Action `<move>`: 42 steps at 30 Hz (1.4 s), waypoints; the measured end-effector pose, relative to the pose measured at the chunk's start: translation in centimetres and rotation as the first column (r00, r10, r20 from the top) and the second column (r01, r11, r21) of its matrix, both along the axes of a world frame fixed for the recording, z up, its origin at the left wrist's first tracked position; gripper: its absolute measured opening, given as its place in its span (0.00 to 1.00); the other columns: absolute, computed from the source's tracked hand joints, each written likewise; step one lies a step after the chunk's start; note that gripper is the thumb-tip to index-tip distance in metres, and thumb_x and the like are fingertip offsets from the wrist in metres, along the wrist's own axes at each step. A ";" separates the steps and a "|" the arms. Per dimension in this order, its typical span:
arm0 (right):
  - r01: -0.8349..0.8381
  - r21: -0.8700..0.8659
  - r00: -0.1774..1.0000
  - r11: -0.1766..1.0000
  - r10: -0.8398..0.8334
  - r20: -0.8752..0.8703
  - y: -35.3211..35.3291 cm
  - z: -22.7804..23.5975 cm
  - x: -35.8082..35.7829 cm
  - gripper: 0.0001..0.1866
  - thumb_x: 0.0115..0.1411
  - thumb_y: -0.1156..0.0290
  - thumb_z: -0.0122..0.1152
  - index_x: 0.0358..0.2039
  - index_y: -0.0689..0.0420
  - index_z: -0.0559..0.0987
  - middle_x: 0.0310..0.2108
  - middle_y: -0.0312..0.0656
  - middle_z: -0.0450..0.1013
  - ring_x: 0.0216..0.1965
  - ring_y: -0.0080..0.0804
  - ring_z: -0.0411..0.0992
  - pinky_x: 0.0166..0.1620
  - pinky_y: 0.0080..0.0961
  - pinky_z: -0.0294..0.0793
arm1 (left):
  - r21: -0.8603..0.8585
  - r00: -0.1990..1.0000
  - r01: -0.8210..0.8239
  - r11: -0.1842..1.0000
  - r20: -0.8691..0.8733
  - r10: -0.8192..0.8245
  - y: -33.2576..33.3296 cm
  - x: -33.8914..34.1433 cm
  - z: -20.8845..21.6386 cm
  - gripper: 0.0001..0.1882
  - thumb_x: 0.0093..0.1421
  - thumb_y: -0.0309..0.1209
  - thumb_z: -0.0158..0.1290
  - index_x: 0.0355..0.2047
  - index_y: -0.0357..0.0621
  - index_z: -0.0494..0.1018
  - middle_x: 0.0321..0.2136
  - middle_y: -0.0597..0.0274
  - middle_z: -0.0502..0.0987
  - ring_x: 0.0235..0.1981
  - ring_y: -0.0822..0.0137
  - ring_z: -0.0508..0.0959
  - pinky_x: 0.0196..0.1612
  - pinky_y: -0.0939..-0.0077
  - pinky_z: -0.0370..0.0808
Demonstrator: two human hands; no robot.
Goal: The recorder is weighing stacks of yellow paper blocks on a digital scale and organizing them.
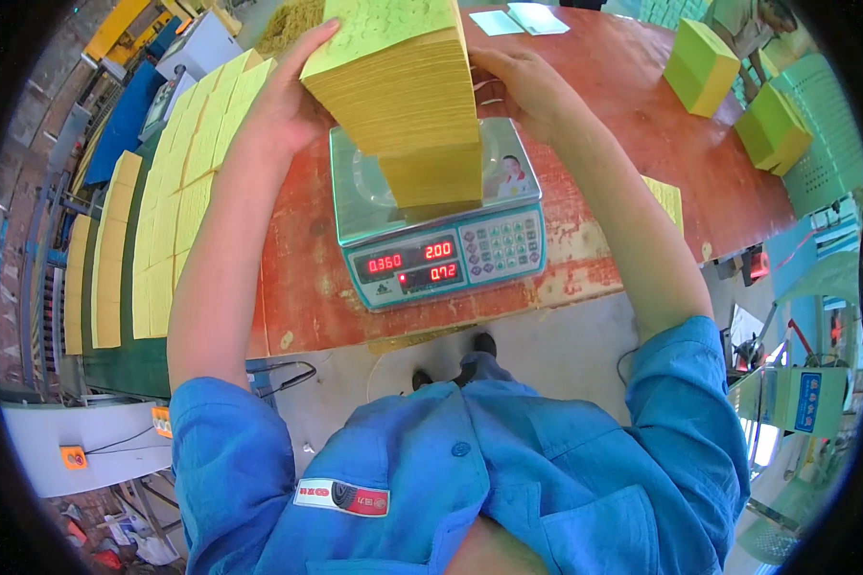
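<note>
A thick block of stacked yellow paper sheets [393, 101] is between my two hands, above a digital scale [441, 264]. My left hand [292, 105] grips its left side, thumb along the top edge and the other fingers mostly hidden. On the right side my right hand [527, 86] holds it with bent fingers. Below, a narrower part of yellow paper [431, 177] stands on the scale's metal pan [360, 216]; whether the two parts touch I cannot tell. Red digits glow on the scale's display, beside a keypad.
The scale stands on a worn red table [594, 67]. Rows of yellow paper stacks [177, 192] lie at the left. Two yellow-green blocks [700, 67] stand at the far right, near another person [753, 29]. Pale sheets [520, 19] lie at the back. One stack [664, 203] is partly behind my right forearm.
</note>
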State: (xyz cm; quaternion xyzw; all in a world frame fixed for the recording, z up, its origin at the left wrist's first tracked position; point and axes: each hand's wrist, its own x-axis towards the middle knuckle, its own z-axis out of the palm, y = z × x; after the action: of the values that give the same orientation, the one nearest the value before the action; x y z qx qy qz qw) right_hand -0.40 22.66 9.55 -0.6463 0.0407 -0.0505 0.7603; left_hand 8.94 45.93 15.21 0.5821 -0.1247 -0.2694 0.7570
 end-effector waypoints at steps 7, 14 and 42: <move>0.073 -0.018 0.992 0.997 -0.074 -0.106 -1.3 -2.6 1.2 0.17 0.64 0.60 0.55 0.41 0.61 0.80 0.33 0.38 0.76 0.30 0.25 0.75 0.33 0.20 0.75 | 0.123 0.999 0.035 0.992 -0.022 -0.033 -1.5 1.4 -1.8 0.37 0.51 0.53 0.62 0.58 0.50 0.68 0.53 0.60 0.72 0.54 0.61 0.70 0.54 0.56 0.66; 0.108 -0.078 0.988 0.991 -0.116 -0.099 -1.2 -4.0 1.2 0.16 0.64 0.60 0.55 0.40 0.59 0.81 0.33 0.38 0.76 0.29 0.24 0.74 0.34 0.21 0.74 | 0.152 0.998 0.056 0.987 0.024 -0.061 -1.5 1.6 -2.8 0.36 0.52 0.55 0.60 0.57 0.52 0.68 0.51 0.60 0.72 0.51 0.62 0.71 0.50 0.58 0.68; 0.488 0.003 0.873 0.873 -0.487 0.029 -9.7 -14.1 -6.2 0.28 0.71 0.52 0.43 0.58 0.63 0.69 0.54 0.46 0.71 0.52 0.37 0.72 0.57 0.33 0.67 | 0.154 0.684 -0.671 0.725 0.504 0.526 16.1 -1.0 -19.4 0.29 0.73 0.44 0.32 0.68 0.40 0.51 0.68 0.50 0.53 0.70 0.59 0.52 0.70 0.58 0.49</move>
State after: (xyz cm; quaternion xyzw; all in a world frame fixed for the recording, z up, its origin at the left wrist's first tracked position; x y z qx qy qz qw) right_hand -6.58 12.91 -4.56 -0.6160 0.1911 -0.2498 0.7222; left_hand 7.93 61.99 -4.19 0.7511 -0.0402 0.1145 0.6489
